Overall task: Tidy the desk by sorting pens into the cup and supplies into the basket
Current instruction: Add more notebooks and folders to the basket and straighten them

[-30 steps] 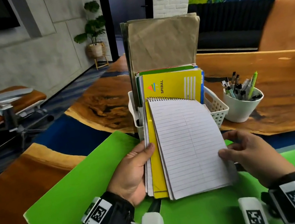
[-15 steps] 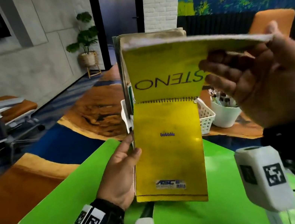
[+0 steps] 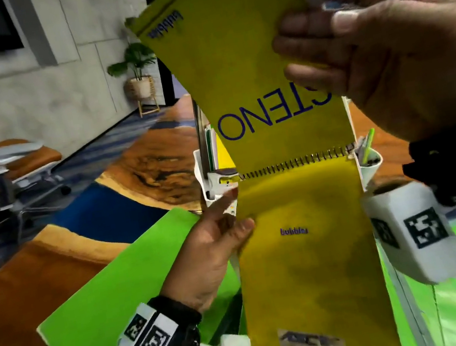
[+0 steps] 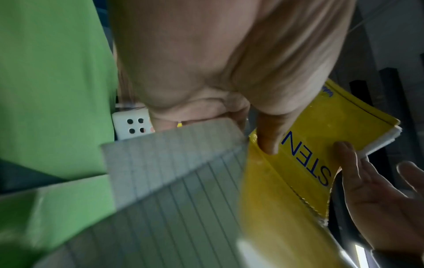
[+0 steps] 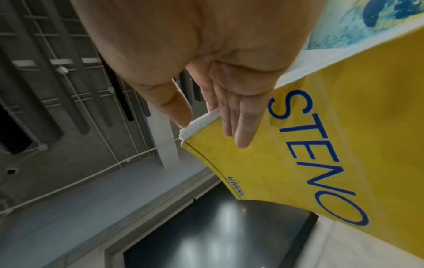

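up high, right hand (image 3: 388,53) pinching steno pad (image 3: 262,81), left hand (image 3: 209,249) gripping its lower half

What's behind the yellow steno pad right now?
Behind the steno pad only the white basket's left corner with upright notebooks shows, plus the pen cup's rim at right. The rest is covered.

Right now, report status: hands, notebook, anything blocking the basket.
Left hand grips notebook edge. Right hand holds its flipped-up cover and pages. Basket already packed, mostly hidden behind notebook. Cup beside it.
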`<state>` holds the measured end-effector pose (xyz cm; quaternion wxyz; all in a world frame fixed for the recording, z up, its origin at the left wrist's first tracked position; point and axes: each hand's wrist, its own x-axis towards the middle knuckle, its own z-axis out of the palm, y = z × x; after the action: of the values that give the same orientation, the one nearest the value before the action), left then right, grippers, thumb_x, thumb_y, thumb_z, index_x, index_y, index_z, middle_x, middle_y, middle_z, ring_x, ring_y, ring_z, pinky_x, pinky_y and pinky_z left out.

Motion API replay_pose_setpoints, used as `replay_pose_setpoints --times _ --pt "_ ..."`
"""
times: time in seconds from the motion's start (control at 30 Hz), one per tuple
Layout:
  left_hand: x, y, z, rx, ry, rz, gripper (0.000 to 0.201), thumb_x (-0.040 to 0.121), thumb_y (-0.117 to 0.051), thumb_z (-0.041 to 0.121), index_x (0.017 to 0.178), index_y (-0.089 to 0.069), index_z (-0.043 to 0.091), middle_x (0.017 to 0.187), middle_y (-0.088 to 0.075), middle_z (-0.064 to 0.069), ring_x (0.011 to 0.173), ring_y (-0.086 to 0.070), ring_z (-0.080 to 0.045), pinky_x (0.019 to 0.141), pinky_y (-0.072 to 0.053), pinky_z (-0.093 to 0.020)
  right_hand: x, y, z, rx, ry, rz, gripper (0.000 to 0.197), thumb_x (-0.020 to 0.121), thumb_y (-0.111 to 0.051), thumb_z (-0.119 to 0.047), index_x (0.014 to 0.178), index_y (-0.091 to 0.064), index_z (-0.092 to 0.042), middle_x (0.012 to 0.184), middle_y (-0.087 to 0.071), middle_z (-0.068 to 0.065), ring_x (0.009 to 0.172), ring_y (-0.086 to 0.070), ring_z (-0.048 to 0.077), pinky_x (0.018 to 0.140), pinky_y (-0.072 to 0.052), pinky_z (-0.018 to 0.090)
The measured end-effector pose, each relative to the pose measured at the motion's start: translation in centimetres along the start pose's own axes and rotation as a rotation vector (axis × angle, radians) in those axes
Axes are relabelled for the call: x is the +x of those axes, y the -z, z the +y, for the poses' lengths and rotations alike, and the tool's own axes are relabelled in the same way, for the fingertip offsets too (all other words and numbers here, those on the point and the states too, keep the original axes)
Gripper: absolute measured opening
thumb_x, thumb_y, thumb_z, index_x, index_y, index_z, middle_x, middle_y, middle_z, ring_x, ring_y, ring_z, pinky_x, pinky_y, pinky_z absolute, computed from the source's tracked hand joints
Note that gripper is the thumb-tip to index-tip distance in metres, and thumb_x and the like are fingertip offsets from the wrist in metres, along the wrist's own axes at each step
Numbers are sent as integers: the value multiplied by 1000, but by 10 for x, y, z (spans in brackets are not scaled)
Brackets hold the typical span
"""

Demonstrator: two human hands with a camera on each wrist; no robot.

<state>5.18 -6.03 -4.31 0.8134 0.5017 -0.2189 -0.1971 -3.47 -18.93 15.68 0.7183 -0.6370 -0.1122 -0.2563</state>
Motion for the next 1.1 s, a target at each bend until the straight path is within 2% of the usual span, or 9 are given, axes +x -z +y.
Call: replay_pose_setpoints --times 0.07,0.13,0.3,0.4,0.53,0.67,0.9,1.0,1.1 --pt "-1 -2 2 0 16 3 35 82 -82 20 115 -71 22 100 -68 -6 96 -64 -20 88 -54 -30 17 34 -16 35 -10 -140 38 89 -46 2 126 -51 -2 117 -68 24 115 -66 37 89 -56 43" --pt "-1 -2 3 -30 41 -12 28 79 -82 18 105 -72 23 107 -68 -4 98 -59 -23 84 -50 -31 32 45 -27 61 -46 -72 33 93 -41 4 122 -54 -4 118 -69 23 113 -67 34 88 -57 42" --pt "-8 -6 12 -264 76 -118 69 80 -75 9 141 -44 18 140 -62 -10 113 -61 -29 85 -51 -35 30 43 -27 40 -38 -252 38 92 -36 2 126 -51 -6 125 -68 19 119 -65 31 91 -56 41" --pt "-10 -11 8 -159 7 -97 60 76 -79 16 133 -60 15 133 -65 -19 115 -55 -38 91 -38 -48 25 37 -26 43 -32 -307 48 84 -43 -2 132 -47 -5 127 -66 19 120 -64 30 91 -56 40" --pt "-17 -12 20 -59 -208 26 38 77 -73 18 115 -75 23 121 -72 -12 110 -65 -23 92 -51 -36 21 38 -18 -68 10 -216 46 83 -56 0 127 -52 -9 126 -68 15 120 -64 27 98 -53 44" --pt "-18 -9 44 19 -430 67 31 87 -66 20 116 -72 28 125 -70 -7 120 -60 -23 112 -38 -46 14 44 -1 -118 -49 -4 68 69 -73 -3 133 -50 -7 125 -67 12 115 -67 22 98 -54 43" --pt "-4 -16 76 324 -516 92 26 95 -63 23 118 -71 33 127 -71 -1 124 -62 -26 113 -40 -54 -25 80 56 -162 -275 -211 91 63 -75 -74 128 -65 -11 128 -68 6 124 -61 21 108 -42 50" --pt "-3 -17 77 294 -499 204 21 94 -66 26 111 -73 36 116 -75 4 110 -67 -17 100 -49 -42 -53 79 83 -112 -255 -315 55 72 -85 -41 114 -71 -9 118 -73 5 109 -68 19 90 -55 35" --pt "0 -11 75 235 -410 152 24 89 -70 28 113 -74 28 120 -73 -8 116 -65 -29 106 -45 -51 -65 66 113 -190 -196 -269 26 85 -74 -13 111 -70 -11 113 -75 6 102 -71 22 88 -58 37"
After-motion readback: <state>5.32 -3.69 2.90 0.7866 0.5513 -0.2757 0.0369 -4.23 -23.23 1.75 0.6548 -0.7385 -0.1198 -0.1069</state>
